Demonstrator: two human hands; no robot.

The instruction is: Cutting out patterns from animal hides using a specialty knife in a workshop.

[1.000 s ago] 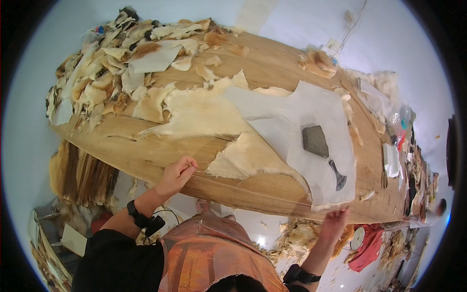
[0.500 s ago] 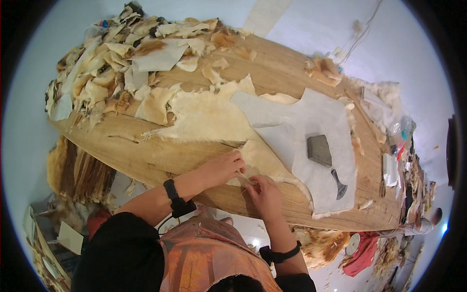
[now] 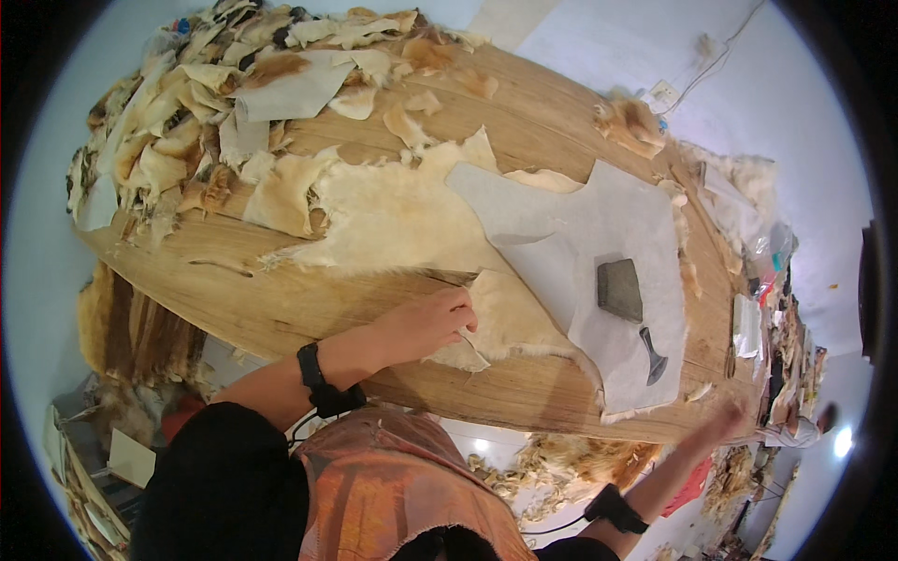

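Across the middle of the wooden table lies a cream-coloured pelt (image 3: 393, 220), skin side up, with fur along its edge. My left hand (image 3: 444, 316) is closed on the near edge of this pelt, where a small flap points toward me. My right hand (image 3: 722, 421) is stretched far to the right over the table's near right edge, its fingers smeared by motion. A grey-white sheet cut in a pattern shape (image 3: 622, 210) covers the pelt's right part. On that sheet rest a dark grey block (image 3: 619, 290) and a dark tool with a flared end (image 3: 653, 355).
Heaped pelt scraps (image 3: 178, 140) cover the far left of the wooden table (image 3: 318, 304). A brown fur piece (image 3: 629, 126) lies at the far edge. More scraps and a white package (image 3: 745, 327) line the right end. Fur (image 3: 580, 467) lies below the near edge.
My right hand has left the pelt's near edge beside my left hand and swung far to the right. My left hand stays on the pelt. The view has shifted slightly.
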